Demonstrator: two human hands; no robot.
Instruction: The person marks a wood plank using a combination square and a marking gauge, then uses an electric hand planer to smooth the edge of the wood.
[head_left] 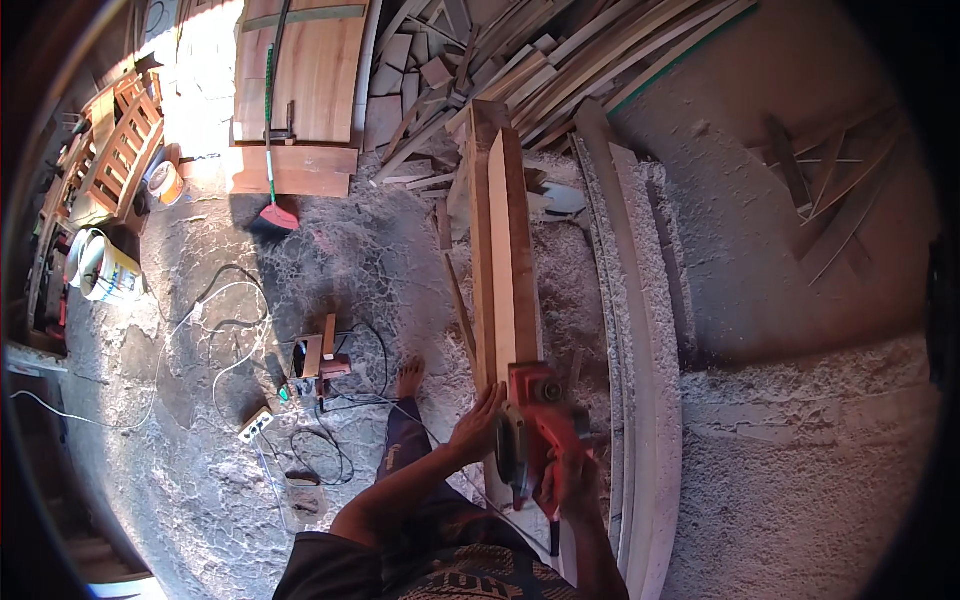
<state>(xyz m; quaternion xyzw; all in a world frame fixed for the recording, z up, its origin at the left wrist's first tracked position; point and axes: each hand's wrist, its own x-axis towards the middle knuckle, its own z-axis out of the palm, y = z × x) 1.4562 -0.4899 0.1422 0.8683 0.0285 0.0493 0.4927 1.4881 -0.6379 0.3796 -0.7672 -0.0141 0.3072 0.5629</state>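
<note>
A red electric planer [543,405] rests on the near part of a long, pale wooden board [504,270]. My right hand [572,478] is wrapped round the planer's rear handle. Beside the planer, my left hand [478,428] lies with fingers stretched forward against the left side of the wood; its thumb side is partly hidden by the tool. The pale board sits lengthwise along a darker wooden beam [483,230], pointing away from me. The near end of the wood is hidden under the planer and my arms.
Shavings cover the floor. Long curved planks [640,330] lie to the right, and a scrap wood pile [430,75] is at the far end. Cables [325,460], a power strip [256,425] and another tool [322,360] sit left of my foot. A broom [272,205] and buckets [105,270] stand farther left.
</note>
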